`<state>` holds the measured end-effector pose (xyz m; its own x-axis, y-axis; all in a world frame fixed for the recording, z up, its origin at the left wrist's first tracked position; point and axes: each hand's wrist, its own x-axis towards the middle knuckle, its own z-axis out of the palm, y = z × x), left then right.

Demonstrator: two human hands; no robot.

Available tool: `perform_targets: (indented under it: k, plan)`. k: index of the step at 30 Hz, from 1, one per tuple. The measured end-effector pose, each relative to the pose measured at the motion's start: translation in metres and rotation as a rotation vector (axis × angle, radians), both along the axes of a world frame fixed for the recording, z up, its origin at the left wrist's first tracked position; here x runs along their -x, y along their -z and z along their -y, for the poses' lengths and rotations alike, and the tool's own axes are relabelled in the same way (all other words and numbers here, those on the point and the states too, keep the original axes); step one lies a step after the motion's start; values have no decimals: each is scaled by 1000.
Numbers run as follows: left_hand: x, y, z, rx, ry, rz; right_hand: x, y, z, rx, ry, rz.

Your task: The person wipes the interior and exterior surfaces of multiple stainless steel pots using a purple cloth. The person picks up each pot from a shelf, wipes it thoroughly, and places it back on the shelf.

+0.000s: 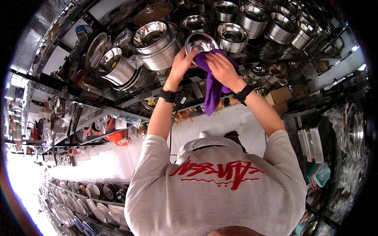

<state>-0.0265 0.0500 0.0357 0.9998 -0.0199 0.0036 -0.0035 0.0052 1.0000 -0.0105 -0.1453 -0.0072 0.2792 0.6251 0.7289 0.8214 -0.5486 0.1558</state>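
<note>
A shiny metal bowl (pixel 200 40) is tilted toward me at the front edge of the shelf. My left hand (pixel 182 65) grips its left rim, the thumb lying over the inside. Over the bowl's lower right side my right hand (pixel 222 68) presses a purple cloth (pixel 213 91), whose loose end hangs down below the bowl. The cloth covers part of the bowl, and the right fingertips rest spread on the fabric. Close by on the left stands a tall stack of metal bowls (pixel 159 56). Another short stack of bowls (pixel 232 38) is just right of the held one.
More stacked bowls (pixel 253 22) line the shelf toward the right. A tilted bowl stack (pixel 118 67) stands at left. Below are a dark shelf rail (pixel 141 98) and a cardboard box (pixel 278 96). Plates (pixel 102 211) fill a rack at lower left; trays (pixel 311 144) stand at right.
</note>
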Motion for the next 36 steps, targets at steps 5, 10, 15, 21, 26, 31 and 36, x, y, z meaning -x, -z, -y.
perform_targets:
  k: [5, 10, 15, 21, 26, 31, 36]
  plan:
    - [-6, 16, 10, -40, -146, 386, 8, -9, -17, -109, -89, -101]
    - [-7, -1, -23, 62, 93, 45, -2, -29, 26, 60, -234, 16]
    - [9, -17, 4, 261, 144, -50, 7, -31, 21, -16, -217, 12]
    - [6, -5, 6, 367, 102, -4, 13, -36, 15, -61, -345, -27]
    - [-2, 4, -29, 326, 254, -234, 17, -46, 26, 6, -449, 53]
    - [4, -20, -1, 617, 426, -288, 23, -54, 32, -104, -388, 48]
    - [5, -25, 17, 40, 386, 255, 24, -75, 45, -482, -223, -106]
